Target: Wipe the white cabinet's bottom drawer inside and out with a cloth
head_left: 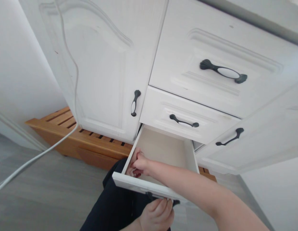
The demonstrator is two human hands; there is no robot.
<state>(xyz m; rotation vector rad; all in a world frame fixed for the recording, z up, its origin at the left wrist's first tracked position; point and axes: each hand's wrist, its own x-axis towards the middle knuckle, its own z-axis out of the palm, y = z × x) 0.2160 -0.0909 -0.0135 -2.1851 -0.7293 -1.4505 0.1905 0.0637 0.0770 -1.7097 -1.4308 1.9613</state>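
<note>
The lowest white drawer (165, 144) is pulled out, and its pale bottom shows. My left hand (159, 212) is below its front panel, with the fingers curled round the dark drawer handle (176, 202). Across the drawer reaches my right arm. Inside, at the near left corner, my right hand (141, 163) is closed on a crumpled pinkish cloth (130, 171), pressed against the left side wall. The fingers partly hide the cloth.
Above are two closed drawers, the upper with a handle (223, 72). A white cabinet door (98, 70) stands left, crossed by a white cable (76, 80). A slatted wooden base (91, 144) runs beneath. My dark-trousered legs (112, 205) are under the drawer.
</note>
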